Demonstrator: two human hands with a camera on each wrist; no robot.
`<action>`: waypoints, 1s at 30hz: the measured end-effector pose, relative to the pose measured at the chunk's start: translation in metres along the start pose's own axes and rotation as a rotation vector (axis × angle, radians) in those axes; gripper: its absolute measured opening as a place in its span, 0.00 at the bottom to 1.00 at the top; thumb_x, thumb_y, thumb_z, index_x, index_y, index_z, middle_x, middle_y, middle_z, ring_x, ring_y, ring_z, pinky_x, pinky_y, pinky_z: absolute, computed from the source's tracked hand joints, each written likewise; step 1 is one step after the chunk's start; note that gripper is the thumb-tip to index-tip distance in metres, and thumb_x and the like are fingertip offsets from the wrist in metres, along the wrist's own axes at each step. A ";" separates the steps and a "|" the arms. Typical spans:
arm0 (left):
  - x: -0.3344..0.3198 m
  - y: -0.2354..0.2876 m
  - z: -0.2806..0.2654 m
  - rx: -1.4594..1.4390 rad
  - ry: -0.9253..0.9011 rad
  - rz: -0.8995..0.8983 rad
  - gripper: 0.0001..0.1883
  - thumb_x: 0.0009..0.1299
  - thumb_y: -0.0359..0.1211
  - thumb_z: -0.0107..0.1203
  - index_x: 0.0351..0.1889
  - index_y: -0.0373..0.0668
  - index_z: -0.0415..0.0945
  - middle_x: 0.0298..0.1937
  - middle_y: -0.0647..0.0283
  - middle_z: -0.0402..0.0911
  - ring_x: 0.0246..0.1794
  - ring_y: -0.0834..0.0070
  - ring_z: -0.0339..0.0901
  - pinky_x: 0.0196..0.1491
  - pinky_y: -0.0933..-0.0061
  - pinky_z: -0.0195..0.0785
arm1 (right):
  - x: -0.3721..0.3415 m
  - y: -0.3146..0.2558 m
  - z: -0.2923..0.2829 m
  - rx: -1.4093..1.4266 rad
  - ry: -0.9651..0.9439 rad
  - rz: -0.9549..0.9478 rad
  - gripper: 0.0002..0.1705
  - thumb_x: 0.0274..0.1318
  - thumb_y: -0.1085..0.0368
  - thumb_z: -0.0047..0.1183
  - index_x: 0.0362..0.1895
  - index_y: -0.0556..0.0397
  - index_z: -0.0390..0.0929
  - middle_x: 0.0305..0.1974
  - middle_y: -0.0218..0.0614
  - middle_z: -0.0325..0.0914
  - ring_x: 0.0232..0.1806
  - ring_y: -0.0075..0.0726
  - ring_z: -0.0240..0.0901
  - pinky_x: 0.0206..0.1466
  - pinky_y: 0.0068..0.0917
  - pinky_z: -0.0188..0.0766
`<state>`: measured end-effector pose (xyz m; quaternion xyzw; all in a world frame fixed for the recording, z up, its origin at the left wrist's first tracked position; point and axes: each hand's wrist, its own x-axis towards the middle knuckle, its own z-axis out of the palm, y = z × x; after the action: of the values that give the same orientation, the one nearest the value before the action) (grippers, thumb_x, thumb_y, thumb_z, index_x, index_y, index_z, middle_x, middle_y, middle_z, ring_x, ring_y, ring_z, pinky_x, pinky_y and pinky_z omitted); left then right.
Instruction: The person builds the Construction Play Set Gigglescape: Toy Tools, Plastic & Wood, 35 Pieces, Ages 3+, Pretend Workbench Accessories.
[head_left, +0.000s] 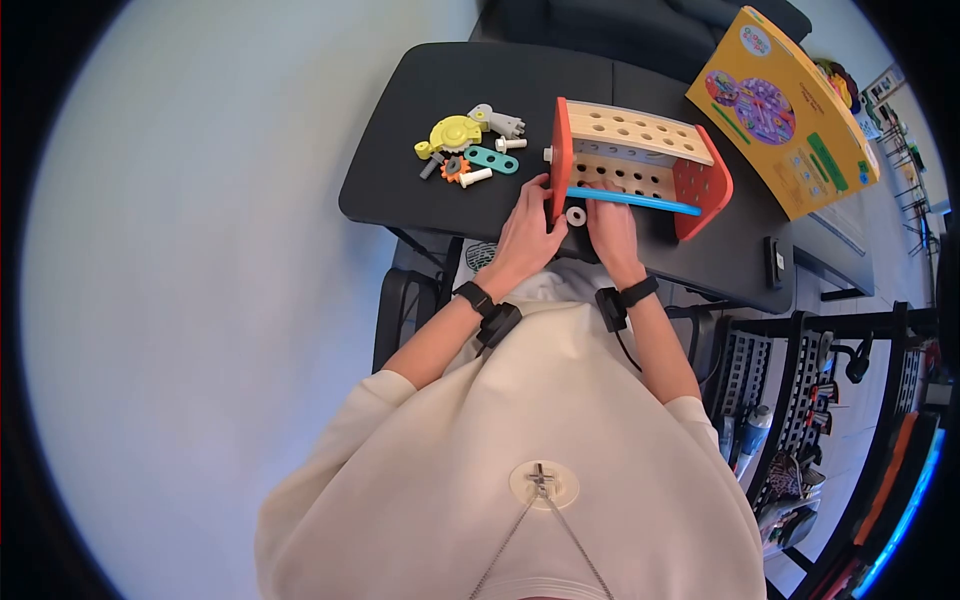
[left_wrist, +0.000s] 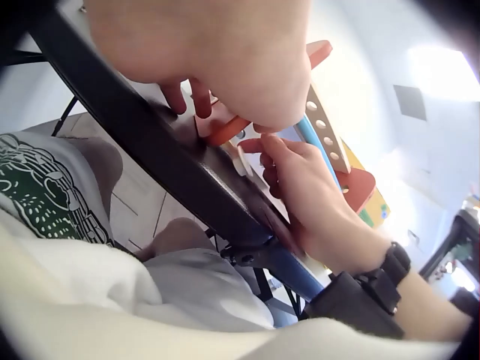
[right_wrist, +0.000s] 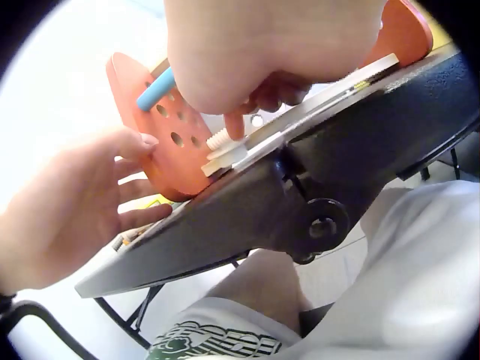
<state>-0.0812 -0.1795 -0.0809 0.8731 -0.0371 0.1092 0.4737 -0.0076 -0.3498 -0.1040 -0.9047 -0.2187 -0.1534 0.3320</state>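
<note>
Toy workbench (head_left: 637,128) stands on the table (head_left: 385,185); the left hand (head_left: 528,232) grips its red side panel (head_left: 562,150), while the right hand (head_left: 613,235) reaches inside to the threaded bolt (right_wrist: 217,140), its grasp unclear. Bracing that panel should keep the bolt aligned.

The black table (head_left: 390,185) over there carries a red-sided toy bench (head_left: 640,132), with a yellow piece (head_left: 456,132), teal strip (head_left: 491,160), orange gear (head_left: 454,177) and white bolts (head_left: 477,177) to one side, plus a yellow box (head_left: 790,120) and small black device (head_left: 774,262).
</note>
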 end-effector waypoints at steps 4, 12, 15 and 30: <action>-0.005 -0.011 0.011 0.078 0.093 0.070 0.32 0.73 0.35 0.64 0.69 0.31 0.61 0.73 0.42 0.64 0.69 0.45 0.73 0.67 0.50 0.71 | 0.000 -0.005 -0.005 -0.018 -0.042 -0.011 0.13 0.74 0.62 0.52 0.55 0.56 0.79 0.48 0.52 0.80 0.48 0.65 0.80 0.48 0.55 0.79; -0.009 -0.023 0.024 0.334 0.173 0.172 0.35 0.70 0.39 0.68 0.68 0.30 0.64 0.62 0.45 0.73 0.58 0.49 0.73 0.60 0.50 0.64 | -0.030 -0.017 -0.036 0.115 -0.234 -0.141 0.16 0.68 0.65 0.57 0.58 0.53 0.77 0.52 0.46 0.78 0.57 0.58 0.76 0.55 0.50 0.78; -0.008 -0.021 0.023 0.326 0.155 0.164 0.35 0.71 0.40 0.68 0.68 0.31 0.65 0.60 0.46 0.75 0.58 0.50 0.73 0.59 0.51 0.64 | -0.031 -0.014 -0.036 0.098 -0.236 -0.170 0.18 0.65 0.66 0.60 0.58 0.52 0.78 0.52 0.44 0.77 0.57 0.56 0.75 0.57 0.49 0.77; -0.008 -0.021 0.012 0.261 0.042 0.037 0.30 0.70 0.39 0.69 0.65 0.38 0.70 0.47 0.57 0.82 0.51 0.56 0.76 0.58 0.54 0.63 | -0.013 -0.017 -0.039 0.427 -0.501 0.161 0.16 0.73 0.59 0.58 0.50 0.61 0.78 0.40 0.41 0.81 0.38 0.36 0.75 0.43 0.36 0.73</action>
<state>-0.0832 -0.1784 -0.1058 0.9240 -0.0288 0.1401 0.3547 -0.0324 -0.3683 -0.0721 -0.8386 -0.2487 0.1495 0.4611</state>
